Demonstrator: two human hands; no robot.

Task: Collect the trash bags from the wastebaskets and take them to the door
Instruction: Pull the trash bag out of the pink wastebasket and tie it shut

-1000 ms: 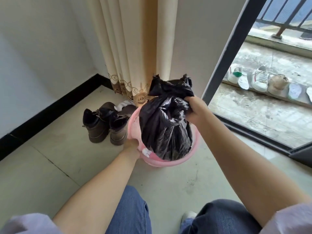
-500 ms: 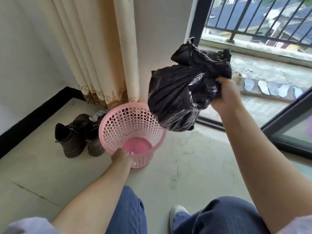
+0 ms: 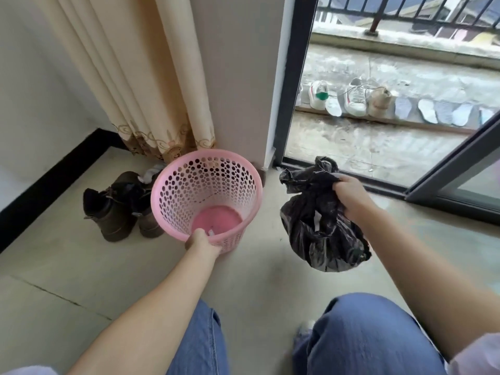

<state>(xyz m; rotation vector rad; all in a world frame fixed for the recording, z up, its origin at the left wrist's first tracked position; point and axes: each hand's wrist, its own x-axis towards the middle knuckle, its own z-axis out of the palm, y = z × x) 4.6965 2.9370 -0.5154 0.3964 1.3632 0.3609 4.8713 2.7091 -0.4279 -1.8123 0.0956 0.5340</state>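
Home: curtain (image 3: 140, 77), boots (image 3: 119, 204), balcony shoes (image 3: 351, 100).

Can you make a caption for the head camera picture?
Right hand lifts black trash bag clear while left hand holds pink wastebasket.

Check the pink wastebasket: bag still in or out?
Out. The pink wastebasket shows its bare pink bottom, with only a small scrap near the rim. The right hand holds the black trash bag beside it, clear of the basket.

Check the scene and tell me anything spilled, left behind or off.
A small pale scrap sits on the bottom of the pink wastebasket, by the left hand gripping its rim. The right hand holds the black trash bag; nothing spilled.
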